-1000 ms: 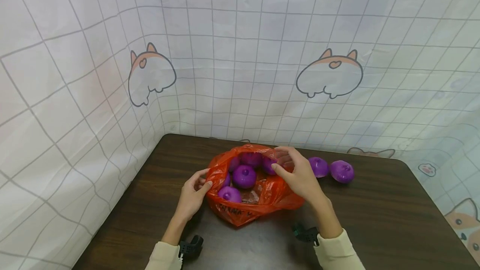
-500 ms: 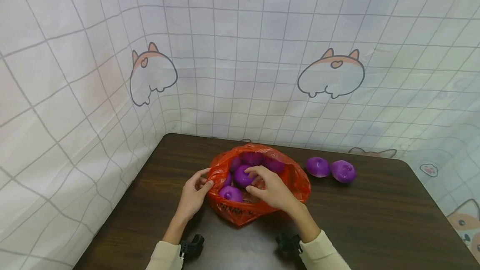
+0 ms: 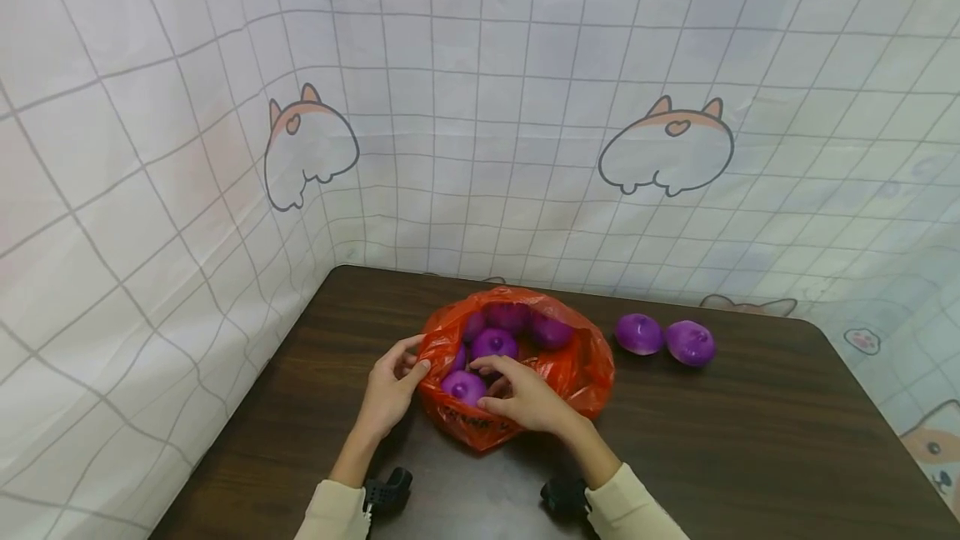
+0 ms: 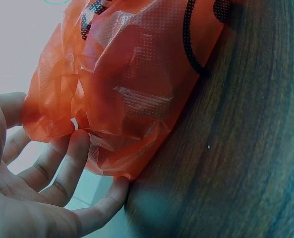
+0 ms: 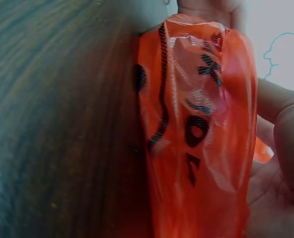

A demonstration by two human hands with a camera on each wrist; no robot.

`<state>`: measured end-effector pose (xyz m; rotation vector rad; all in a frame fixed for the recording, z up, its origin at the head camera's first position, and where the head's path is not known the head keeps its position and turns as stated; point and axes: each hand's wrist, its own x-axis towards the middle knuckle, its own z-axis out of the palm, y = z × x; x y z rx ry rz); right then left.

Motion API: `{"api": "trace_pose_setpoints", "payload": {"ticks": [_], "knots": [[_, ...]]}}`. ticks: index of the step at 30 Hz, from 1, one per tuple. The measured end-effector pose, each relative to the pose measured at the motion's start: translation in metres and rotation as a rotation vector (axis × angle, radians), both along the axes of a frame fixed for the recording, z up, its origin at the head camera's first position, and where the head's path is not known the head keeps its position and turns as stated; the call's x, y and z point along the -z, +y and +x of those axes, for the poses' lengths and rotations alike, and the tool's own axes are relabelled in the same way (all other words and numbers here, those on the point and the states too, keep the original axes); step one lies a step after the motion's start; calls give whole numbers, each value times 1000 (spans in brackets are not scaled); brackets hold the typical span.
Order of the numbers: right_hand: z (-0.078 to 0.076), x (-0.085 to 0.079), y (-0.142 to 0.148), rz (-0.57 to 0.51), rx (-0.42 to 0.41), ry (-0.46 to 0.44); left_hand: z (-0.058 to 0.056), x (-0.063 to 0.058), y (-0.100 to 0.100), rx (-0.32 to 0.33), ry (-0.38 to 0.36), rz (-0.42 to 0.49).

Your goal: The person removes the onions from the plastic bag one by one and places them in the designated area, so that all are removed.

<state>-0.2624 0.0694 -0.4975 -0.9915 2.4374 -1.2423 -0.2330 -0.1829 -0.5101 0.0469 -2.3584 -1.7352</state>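
A red plastic bag [image 3: 592, 373] with black print lies on the table, its mouth turned up. Inside are several glossy purple onions, round with a small nub, among them a front onion [image 3: 459, 387] and a middle onion [image 3: 495, 342]. My left hand [image 3: 388, 390] pinches the bag's left rim between thumb and fingers; in the left wrist view the left fingers [image 4: 78, 148] touch the folded plastic. Over the bag's front rim reaches my right hand [image 3: 528, 397], its fingers apart and bent, fingertips right at the front onion's right side. In the right wrist view the bag's wall partly hides that hand.
Two more onions, a nearer one [image 3: 639, 334] and a farther-right one [image 3: 690, 343], lie side by side to the right of the bag. The dark wooden table [image 3: 750, 440] ends at a white grid-patterned cloth [image 3: 480, 148] behind and at the sides.
My right hand has left the bag's right rim and moved left and down into the mouth, from beside the middle onion to the front one. The left hand keeps its hold.
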Motion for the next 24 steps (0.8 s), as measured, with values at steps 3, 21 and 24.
{"api": "trace_pose_setpoints", "payload": {"ticks": [3,21,24], "knots": [[-1,4,0,12,-19,-30,0,-1,1,2,0,0],[1,15,-6,43,-30,-34,-1,-1,2,8,1,-2],[1,16,-8,44,-22,-39,0,0,0,6,-7,-6]]}}
